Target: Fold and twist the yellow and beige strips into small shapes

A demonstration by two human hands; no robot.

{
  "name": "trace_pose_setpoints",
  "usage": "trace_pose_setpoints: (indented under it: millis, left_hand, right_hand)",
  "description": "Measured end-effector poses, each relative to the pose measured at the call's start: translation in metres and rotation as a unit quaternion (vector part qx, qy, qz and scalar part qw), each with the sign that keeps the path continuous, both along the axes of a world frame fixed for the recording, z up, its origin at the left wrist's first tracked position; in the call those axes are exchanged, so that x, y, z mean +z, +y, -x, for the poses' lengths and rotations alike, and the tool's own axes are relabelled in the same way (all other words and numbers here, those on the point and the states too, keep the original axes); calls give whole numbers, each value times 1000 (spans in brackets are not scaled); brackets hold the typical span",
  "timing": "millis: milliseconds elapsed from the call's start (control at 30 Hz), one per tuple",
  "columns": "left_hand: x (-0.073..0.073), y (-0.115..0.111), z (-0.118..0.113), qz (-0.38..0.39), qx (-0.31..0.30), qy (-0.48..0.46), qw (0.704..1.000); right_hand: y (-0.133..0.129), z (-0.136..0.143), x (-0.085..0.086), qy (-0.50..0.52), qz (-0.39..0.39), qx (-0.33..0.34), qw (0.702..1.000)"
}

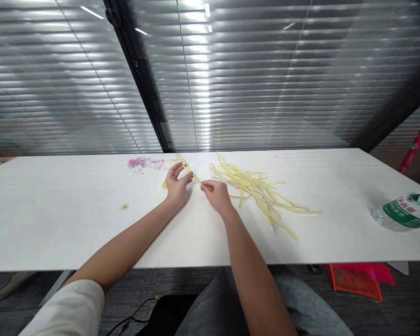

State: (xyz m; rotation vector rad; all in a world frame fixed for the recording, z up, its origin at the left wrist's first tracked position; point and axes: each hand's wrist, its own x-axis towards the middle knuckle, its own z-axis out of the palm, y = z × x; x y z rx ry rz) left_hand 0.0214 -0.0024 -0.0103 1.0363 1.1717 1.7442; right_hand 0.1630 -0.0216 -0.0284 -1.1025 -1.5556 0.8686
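Above the white table, my left hand pinches a thin yellow pipe cleaner. My right hand grips the lower right end of the same strand between thumb and fingers. Part of the strand rises past my left fingers toward the back of the table. A yellow bit shows behind my left hand; whether it joins the held strand I cannot tell. Just right of my right hand lies a loose pile of yellow and beige pipe cleaners.
The white table runs up to a window with blinds. Pink and purple scribble-like marks are at its back, with a brown stain nearer. A clear bottle with a green label stands at right. An orange tray is below.
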Motion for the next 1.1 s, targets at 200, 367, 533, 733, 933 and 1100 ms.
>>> trace_pose_setpoints:
  millis: [200,367,533,733,933,1100]
  left_hand:
    - [2,-2,-2,22,-34,-35,999]
    - [1,0,-2,38,-51,-49,997]
    - [0,3,-2,68,-56,-85,992]
    - [5,2,-4,78,-39,-99,991]
    - [2,7,0,92,-64,-131,985]
    - [5,6,2,122,-110,-171,971]
  right_hand:
    - [0,1,-2,11,9,-9,1000]
    - [-1,1,0,2,19,-12,1000]
    - [-2,1,1,-3,27,-16,1000]
    - [-4,2,3,3,36,-23,999]
    - [-7,1,11,60,21,6,998]
    - [-4,1,9,66,-7,-16,998]
